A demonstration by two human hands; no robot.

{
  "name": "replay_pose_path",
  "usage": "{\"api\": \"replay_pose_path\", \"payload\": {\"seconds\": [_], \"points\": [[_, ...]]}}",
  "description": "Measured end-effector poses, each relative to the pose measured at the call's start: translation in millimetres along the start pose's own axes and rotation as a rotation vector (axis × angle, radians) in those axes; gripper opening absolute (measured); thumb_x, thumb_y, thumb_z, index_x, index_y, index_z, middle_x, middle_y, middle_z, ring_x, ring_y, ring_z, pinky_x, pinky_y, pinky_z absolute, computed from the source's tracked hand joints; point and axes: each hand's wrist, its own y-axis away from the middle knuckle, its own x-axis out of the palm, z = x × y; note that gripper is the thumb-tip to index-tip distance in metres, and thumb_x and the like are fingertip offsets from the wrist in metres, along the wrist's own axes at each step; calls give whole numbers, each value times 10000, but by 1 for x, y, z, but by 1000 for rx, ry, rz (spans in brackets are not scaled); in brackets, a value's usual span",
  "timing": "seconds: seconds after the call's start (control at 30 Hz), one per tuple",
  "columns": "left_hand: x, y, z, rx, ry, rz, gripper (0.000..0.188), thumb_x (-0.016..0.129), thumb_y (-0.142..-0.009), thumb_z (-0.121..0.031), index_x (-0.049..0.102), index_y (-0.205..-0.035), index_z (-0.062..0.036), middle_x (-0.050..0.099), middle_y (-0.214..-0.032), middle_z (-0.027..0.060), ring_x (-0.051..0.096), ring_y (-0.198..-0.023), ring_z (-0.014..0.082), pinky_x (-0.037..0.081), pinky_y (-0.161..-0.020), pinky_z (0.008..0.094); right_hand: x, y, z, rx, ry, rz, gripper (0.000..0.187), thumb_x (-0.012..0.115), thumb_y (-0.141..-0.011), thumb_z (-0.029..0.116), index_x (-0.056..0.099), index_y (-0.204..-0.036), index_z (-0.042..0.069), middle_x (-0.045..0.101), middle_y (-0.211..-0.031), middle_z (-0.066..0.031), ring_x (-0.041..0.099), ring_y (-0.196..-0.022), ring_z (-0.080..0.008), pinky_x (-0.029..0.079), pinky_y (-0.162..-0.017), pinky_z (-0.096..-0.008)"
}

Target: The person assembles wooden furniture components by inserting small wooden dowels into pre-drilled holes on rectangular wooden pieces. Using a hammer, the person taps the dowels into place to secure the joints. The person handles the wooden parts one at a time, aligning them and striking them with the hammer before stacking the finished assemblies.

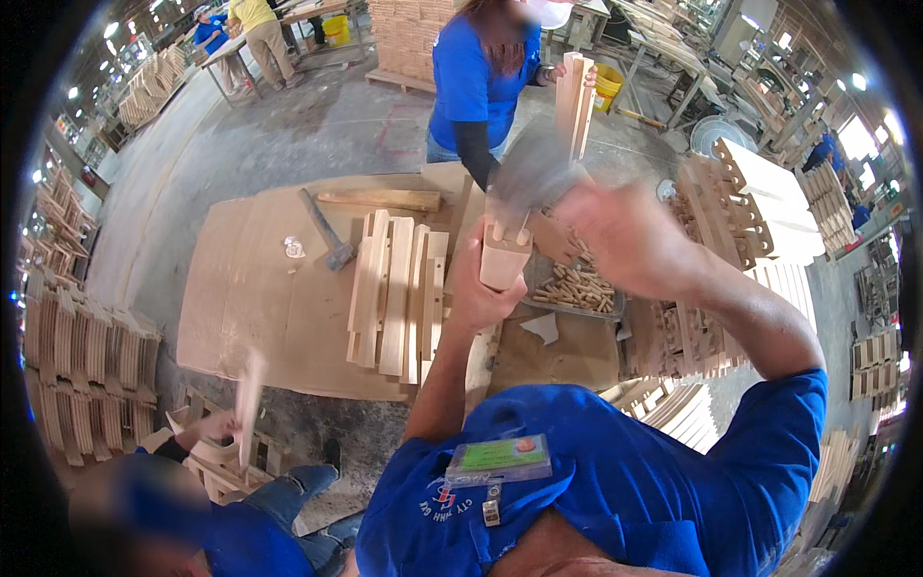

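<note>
My left hand (469,300) is wrapped round a pale wooden piece (505,263), which stands up from the bench with its end toward me. Pale dowels (510,234) show at its top. Over it, my right hand (630,236) is smeared by motion, its fingers closed. A blurred dark grey tool (536,165), apparently a hammer head, extends from that hand above the dowels; its handle cannot be made out. Beside the left hand lies a group of wooden strips (392,293). A tray of loose dowels (579,288) sits beneath my right forearm.
Cardboard (260,332) covers the bench, with another hammer (332,240) lying on it. Across the bench, a co-worker (471,87) holds wooden pieces (575,101). Another person (240,539) works at lower left. Stacked wooden parts (711,207) stand at right.
</note>
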Motion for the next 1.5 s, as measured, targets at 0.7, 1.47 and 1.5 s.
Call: {"api": "replay_pose_path", "payload": {"seconds": [0.7, 1.47, 1.5], "points": [[-14, 14, 16, -270, -19, 59, 783, 767, -749, -92, 458, -1462, 3, 614, -1233, 165, 614, -1139, 255, 507, -997, 391, 9, 46, -3, 548, -663, 155, 352, 555, -1102, 345, 660, -1035, 15, 602, -755, -81, 595, -683, -164, 479, -627, -323], [-88, 45, -60, -1250, 452, 146, 713, 620, -997, -553, 519, -1488, -46, 630, -1341, 134, 619, -1222, 203, 538, -941, 339, 168, 166, 0, 635, -892, 134, 464, 901, -848, 258, 605, -1097, 0, 639, -912, -127, 580, -799, -196, 525, -754, -360], [-83, 45, -76, -1241, 533, 108, 685, 628, -993, -534, 537, -1474, -54, 646, -1311, 119, 644, -1178, 197, 554, -898, 346, 179, 163, 0, 543, -869, 73, 490, 908, -835, 254, 602, -1129, 9, 637, -952, -137, 582, -800, -207, 526, -747, -359]]}}
